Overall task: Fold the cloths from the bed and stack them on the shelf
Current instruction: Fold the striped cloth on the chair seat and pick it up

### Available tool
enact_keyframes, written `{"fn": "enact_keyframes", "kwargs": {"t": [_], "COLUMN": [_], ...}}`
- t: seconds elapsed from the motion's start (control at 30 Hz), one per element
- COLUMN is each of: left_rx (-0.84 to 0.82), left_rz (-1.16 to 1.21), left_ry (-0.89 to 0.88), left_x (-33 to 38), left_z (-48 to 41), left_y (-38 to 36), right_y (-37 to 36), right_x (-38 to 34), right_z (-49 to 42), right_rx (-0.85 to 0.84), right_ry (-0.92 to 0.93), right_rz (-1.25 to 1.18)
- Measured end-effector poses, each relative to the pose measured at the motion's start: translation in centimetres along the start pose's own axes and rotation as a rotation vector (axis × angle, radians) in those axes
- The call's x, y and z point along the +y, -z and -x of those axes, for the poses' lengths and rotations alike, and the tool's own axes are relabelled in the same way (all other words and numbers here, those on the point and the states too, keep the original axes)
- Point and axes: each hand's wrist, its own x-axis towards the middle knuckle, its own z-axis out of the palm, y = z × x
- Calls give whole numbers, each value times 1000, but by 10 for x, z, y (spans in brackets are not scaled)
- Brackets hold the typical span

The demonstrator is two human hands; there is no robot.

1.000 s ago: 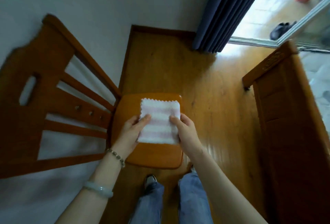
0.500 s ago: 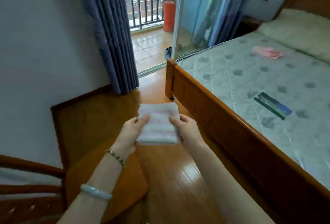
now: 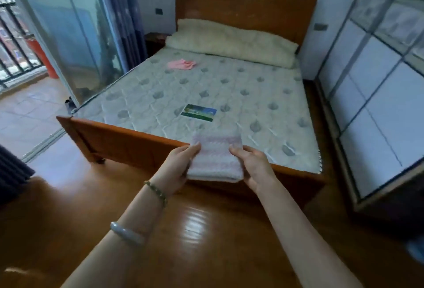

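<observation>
Out at the far left a red bin (image 3: 49, 58) stands on the tiled balcony, past the glass door (image 3: 75, 35), and a blue curtain (image 3: 119, 12) hangs next to the glass. Below that, the wooden floor (image 3: 68, 207) shines.

The person's left arm reaches forward with a pale bangle (image 3: 127, 233) on the forearm and a bead bracelet (image 3: 157, 192) at the wrist. The left hand (image 3: 181, 168) pinches the left edge of the folded cloth (image 3: 216, 159), thumb on top and fingers tucked beneath.

That cloth is white with faint pink stripes and folded into a thick rectangle. It is held in the air at the foot of the bed (image 3: 128, 143), between the two hands. The right hand (image 3: 254, 166) grips its right edge the same way, thumb across the top and fingers under.

Up the bare quilted mattress, a crumpled pink cloth (image 3: 182, 64) lies toward the left side, just short of the cream pillow (image 3: 229, 42) by the headboard. A small green and blue label (image 3: 199, 112) sits nearer the foot. On the right a wardrobe (image 3: 378, 104) with pale panelled doors stands close beside the bed.
</observation>
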Motion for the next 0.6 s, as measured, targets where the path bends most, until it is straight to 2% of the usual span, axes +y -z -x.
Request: {"fn": "enact_keyframes", "kwargs": {"t": [0.2, 0.3, 0.6], "left_rx": [-273, -374, -694], "left_rz": [-144, -222, -377], "left_ry": [50, 22, 86], "left_x": [-24, -35, -70], "left_z": [-19, -23, -45], "left_y": [-156, -235, -415], "right_y": [148, 215, 362], "right_x": [-38, -53, -79], "right_z": [26, 44, 66], "right_rx": [267, 435, 814], "right_ry": [138, 205, 287], "right_rz": [-38, -14, -53]}}
